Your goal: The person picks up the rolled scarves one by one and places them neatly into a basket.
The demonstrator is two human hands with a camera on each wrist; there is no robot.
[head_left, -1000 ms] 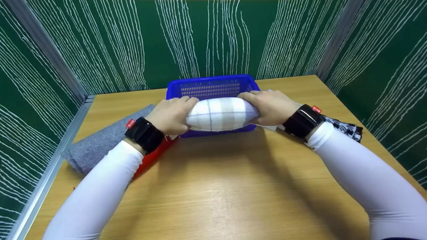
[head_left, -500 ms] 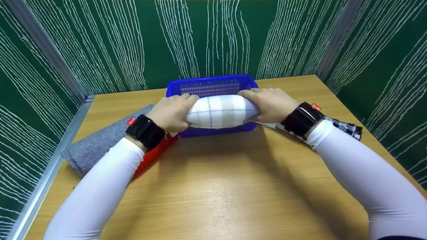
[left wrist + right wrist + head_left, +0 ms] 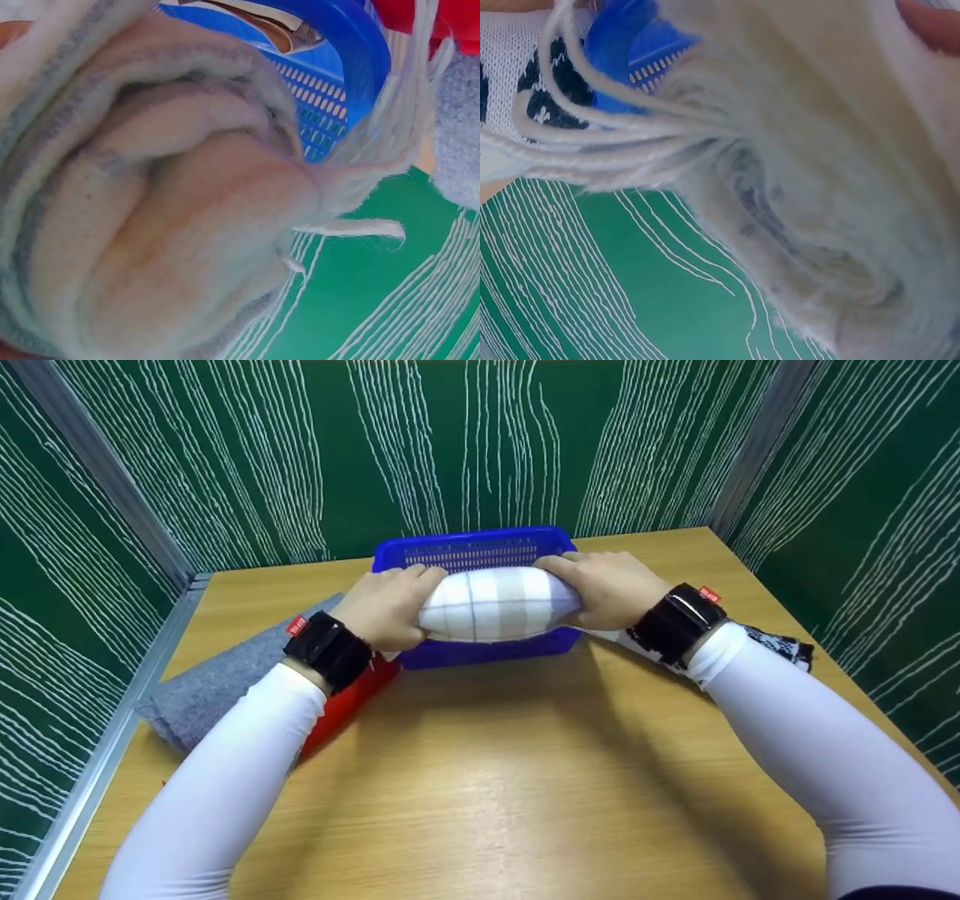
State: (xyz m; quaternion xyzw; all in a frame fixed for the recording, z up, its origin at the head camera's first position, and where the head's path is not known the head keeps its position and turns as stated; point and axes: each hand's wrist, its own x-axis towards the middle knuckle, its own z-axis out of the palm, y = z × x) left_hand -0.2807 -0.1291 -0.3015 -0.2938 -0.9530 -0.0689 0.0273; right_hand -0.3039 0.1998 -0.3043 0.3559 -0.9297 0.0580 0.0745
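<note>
A rolled scarf [image 3: 495, 604] in white and beige plaid is held lengthwise between both hands, over the front of a blue plastic basket [image 3: 480, 655]. My left hand [image 3: 390, 606] grips its left end, and my right hand [image 3: 611, 589] grips the right end with the thumb on the near side. In the left wrist view the end of the scarf roll [image 3: 195, 202] shows its spiral layers and loose fringe. White fringe strands [image 3: 630, 135] also hang from the other end in the right wrist view. Most of the basket's inside is hidden, but a beige cloth-like piece [image 3: 281, 34] shows there.
A grey felt-like roll [image 3: 232, 682] lies left of the basket, beside a red item [image 3: 352, 709] partly under my left arm. Right of the basket lies a black-and-white knitted piece [image 3: 776, 645], partly hidden by my right wrist. Green walls with white lines enclose the wooden table [image 3: 480, 780].
Both hands have moved slightly up in the head view, carrying the scarf with them, so a bit more of the basket's front wall shows beneath it. Other things stay in place.
</note>
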